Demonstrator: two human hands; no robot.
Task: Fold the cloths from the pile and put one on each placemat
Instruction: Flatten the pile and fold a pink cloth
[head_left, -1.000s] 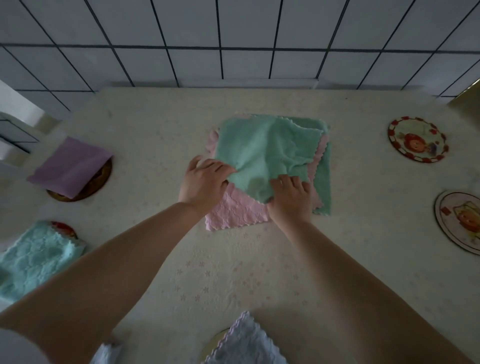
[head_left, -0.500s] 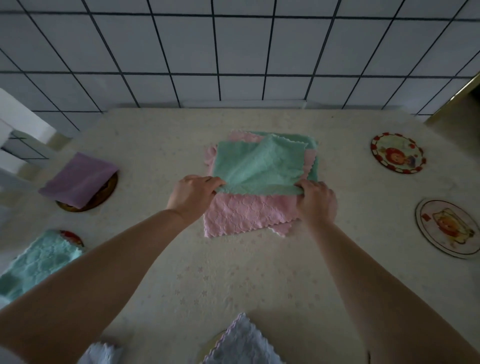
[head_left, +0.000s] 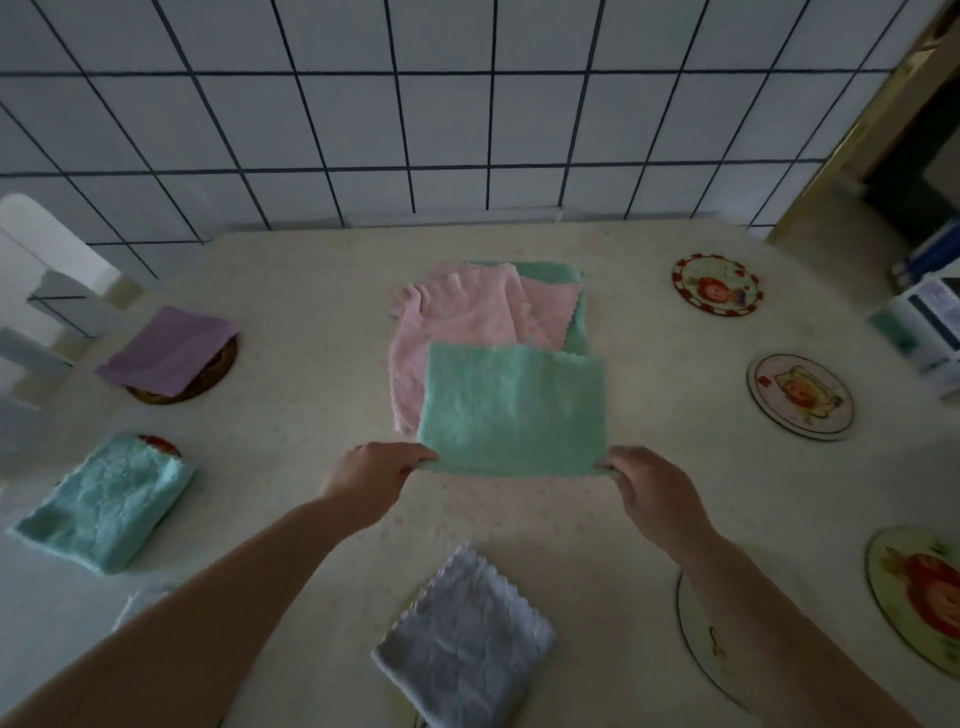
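Fingers (head_left: 415, 458) of both hands pinching green cloth (head_left: 514, 410) corners (held taut)

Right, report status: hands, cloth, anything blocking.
Left hand and right hand pinch the green cloth by its near corners. Cloth hangs folded above the pile. Nothing blocking.

L hand (head_left: 379, 475): palm down, fingers curled, pinching near-left corner of green cloth (head_left: 514, 410).
R hand (head_left: 652, 491): palm down, fingers curled, pinching cloth's near-right corner.
Both hands level w/ each other, one at each end of cloth's near edge.
Forearms: bare, extended fwd, converging toward cloth from either side.
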